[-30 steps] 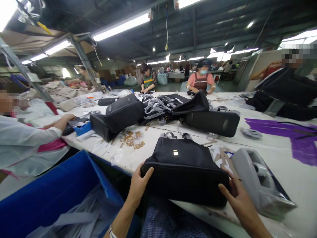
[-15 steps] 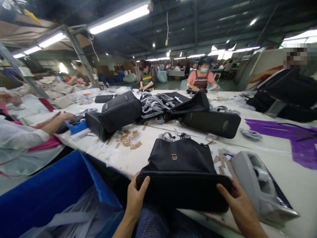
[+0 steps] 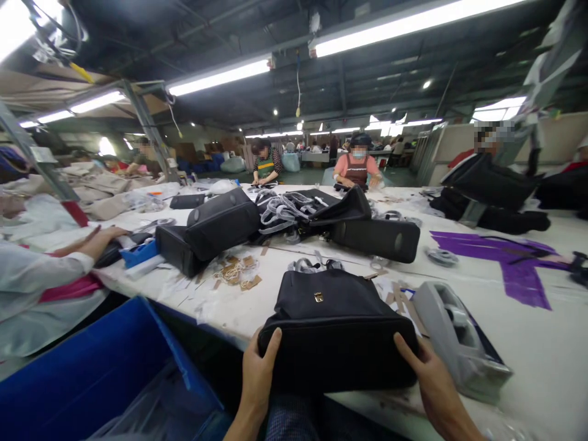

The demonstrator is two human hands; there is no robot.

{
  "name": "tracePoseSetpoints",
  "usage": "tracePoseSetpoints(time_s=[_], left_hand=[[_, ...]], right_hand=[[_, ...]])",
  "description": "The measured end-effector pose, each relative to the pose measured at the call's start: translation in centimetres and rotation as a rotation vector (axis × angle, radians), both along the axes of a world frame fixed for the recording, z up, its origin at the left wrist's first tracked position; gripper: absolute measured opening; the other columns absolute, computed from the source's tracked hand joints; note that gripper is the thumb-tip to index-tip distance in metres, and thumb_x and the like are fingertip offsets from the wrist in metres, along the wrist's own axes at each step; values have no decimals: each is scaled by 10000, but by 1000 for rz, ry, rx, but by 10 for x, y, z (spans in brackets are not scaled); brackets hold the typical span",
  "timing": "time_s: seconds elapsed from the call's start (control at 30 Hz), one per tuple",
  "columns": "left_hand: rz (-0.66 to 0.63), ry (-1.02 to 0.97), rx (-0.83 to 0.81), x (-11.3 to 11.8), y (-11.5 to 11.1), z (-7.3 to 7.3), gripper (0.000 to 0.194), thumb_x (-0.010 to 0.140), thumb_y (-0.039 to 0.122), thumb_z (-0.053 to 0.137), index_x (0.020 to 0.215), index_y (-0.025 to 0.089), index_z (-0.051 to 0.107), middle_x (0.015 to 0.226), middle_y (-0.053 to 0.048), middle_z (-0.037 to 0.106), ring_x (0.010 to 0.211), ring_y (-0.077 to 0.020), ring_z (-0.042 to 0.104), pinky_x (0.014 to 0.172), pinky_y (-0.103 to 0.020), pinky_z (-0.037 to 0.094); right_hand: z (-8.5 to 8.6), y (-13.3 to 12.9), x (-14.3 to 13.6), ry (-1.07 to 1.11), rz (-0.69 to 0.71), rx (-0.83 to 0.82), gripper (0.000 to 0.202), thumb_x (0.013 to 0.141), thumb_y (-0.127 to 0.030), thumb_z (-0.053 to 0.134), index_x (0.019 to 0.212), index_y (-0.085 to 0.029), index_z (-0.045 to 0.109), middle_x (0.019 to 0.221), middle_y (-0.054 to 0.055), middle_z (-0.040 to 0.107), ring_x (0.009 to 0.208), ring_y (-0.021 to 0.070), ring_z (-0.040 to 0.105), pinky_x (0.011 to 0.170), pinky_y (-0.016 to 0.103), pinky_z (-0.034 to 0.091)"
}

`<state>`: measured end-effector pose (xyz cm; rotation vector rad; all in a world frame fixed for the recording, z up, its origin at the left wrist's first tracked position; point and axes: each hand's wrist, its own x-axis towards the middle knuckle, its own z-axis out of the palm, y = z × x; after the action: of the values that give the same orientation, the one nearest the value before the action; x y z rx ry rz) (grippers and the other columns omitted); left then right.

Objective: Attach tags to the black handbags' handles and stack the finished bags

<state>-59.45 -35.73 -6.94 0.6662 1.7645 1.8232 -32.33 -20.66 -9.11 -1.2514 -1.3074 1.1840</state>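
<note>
A black handbag (image 3: 337,331) lies tilted at the front edge of the table, its flat base facing me. A small gold clasp (image 3: 318,297) shows on its front panel, and wrapped handles (image 3: 316,264) stick out at its far end. My left hand (image 3: 261,361) grips the bag's left bottom corner, thumb on the base. At the right bottom corner my right hand (image 3: 425,364) holds on the same way, with its fingers partly hidden behind the bag. Right of the bag stands a grey tape dispenser (image 3: 459,337).
More black bags (image 3: 223,223) are heaped mid-table with grey-wrapped straps. Tags with strings (image 3: 236,272) lie nearer. A blue bin (image 3: 114,349) with pale strips is at lower left. Purple sheeting (image 3: 523,282) lies right. A co-worker's arm (image 3: 98,242) reaches in from the left; other people work across the table.
The view has shifted up and right, so the table's contents appear moved left. The bag's base has tipped slightly more toward me; both hands keep their hold on its corners.
</note>
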Motion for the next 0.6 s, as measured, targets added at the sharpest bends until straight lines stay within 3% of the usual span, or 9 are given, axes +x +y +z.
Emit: tracePoseSetpoints(time_s=[0.1,0.33,0.5,0.6], left_hand=[[10,-66,10,6,-7,-4,478,745,525,656,1044,152,666,1045,-81,710,1054,-286,620,946,-383,475],[70,-159,-9,23,-29,-7,502,686,502,721,1022,131,689,1025,-100,718,1060,-314,624,969,-413,473],[86,-351,61,22,-34,-6,488,658,465,761,999,124,694,980,-101,727,1023,-313,644,939,-415,502],[97,-502,153,18,-27,-6,469,695,435,746,1050,138,672,1000,-91,724,1022,-289,650,940,-408,509]], right_hand=[[8,-5,2,39,-4,-68,629,660,-547,700,1152,-161,630,1172,74,677,1144,310,579,1020,406,440],[8,-23,21,-162,18,-156,648,633,-583,700,1143,-188,644,1160,83,683,1179,339,552,1029,434,431],[21,-31,29,95,112,-379,791,668,-573,698,1350,-244,471,1265,93,619,1188,306,549,942,394,512],[43,-28,23,252,252,-412,683,716,-543,676,1307,-231,532,1235,86,642,1176,301,561,951,392,511]])
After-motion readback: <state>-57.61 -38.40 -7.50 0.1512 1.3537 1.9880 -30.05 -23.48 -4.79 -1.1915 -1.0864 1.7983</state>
